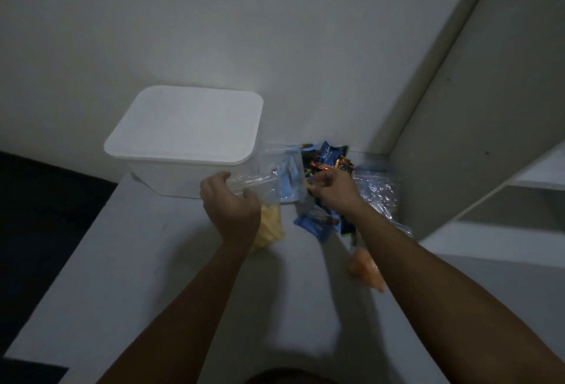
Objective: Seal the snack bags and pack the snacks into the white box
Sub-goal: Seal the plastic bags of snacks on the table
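Observation:
A white box [183, 145] with its lid on stands at the back of the white table [137, 261], against the wall. My left hand [229, 206] grips the left edge of a clear zip bag [275, 181] just in front of the box. My right hand [333, 189] pinches the bag's right edge, fingers closed. Yellow snacks [270, 227] lie under my left hand. A pile of dark and blue wrapped snacks [328, 158] sits behind my right hand. A blue packet [315, 223] lies below my right wrist.
An orange snack bag [365, 270] lies partly under my right forearm. Crumpled clear bags [377, 191] sit at the right by a white shelf unit [489, 139]. The table's left edge drops to a dark floor [46, 215].

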Action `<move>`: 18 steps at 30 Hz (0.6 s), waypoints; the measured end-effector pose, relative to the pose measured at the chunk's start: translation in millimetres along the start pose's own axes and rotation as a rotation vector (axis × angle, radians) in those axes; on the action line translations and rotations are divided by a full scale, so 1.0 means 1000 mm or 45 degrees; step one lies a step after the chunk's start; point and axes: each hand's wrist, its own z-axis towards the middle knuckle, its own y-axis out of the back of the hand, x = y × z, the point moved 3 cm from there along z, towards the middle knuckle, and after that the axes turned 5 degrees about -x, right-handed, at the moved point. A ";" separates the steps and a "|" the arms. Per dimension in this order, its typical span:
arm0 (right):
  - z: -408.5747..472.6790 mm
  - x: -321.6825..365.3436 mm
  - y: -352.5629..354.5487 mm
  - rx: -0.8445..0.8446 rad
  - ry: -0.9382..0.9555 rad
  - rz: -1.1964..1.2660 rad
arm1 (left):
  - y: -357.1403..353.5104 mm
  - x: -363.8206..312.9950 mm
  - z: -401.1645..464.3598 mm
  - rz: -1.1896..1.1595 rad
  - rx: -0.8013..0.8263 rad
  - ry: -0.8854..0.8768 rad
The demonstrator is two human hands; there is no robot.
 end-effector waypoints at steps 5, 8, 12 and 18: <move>-0.010 -0.050 0.049 -0.173 -0.162 -0.166 | -0.046 -0.042 -0.034 -0.237 0.492 -0.085; -0.026 -0.071 0.077 -0.296 -0.382 -0.282 | -0.085 -0.050 -0.068 -0.086 1.152 0.123; -0.060 -0.089 0.092 -0.184 -0.747 -0.551 | -0.108 -0.064 -0.105 0.029 1.579 0.090; -0.069 -0.111 0.086 -0.022 -0.545 -0.441 | -0.117 -0.076 -0.139 -0.031 1.923 0.288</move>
